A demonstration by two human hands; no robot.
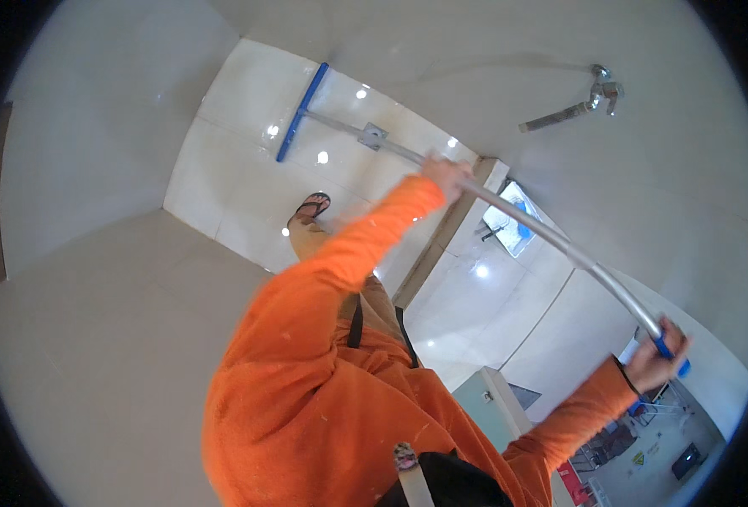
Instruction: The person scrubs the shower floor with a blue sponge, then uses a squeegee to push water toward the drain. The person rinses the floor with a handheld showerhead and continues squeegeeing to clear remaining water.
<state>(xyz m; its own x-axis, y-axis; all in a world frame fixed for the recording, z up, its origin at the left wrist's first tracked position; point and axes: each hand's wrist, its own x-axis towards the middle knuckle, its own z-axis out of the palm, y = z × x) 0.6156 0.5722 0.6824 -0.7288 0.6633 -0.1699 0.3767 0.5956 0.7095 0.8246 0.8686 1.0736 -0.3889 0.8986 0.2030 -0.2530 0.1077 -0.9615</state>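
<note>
A long-handled floor squeegee lies diagonally across the view. Its blue blade (301, 114) rests on the wet-looking white tiled floor (243, 101). A silvery handle (551, 237) runs from the blade down to the right, ending in a blue grip. My left hand (447, 176), slightly blurred, is closed around the handle partway along. At the far end of the handle, my right hand (657, 355) wraps around the blue grip. Both sleeves are orange. Near the blade, my sandalled foot (314, 205) stands on the tiles.
A metal floor drain (373, 135) sits under the handle. A raised curb (447, 237) divides the tiled floor. Beyond it lies a white tray (522, 245) with something blue inside. A metal tap (602, 89) juts from the wall. A pale green door (482, 409) stands at lower right.
</note>
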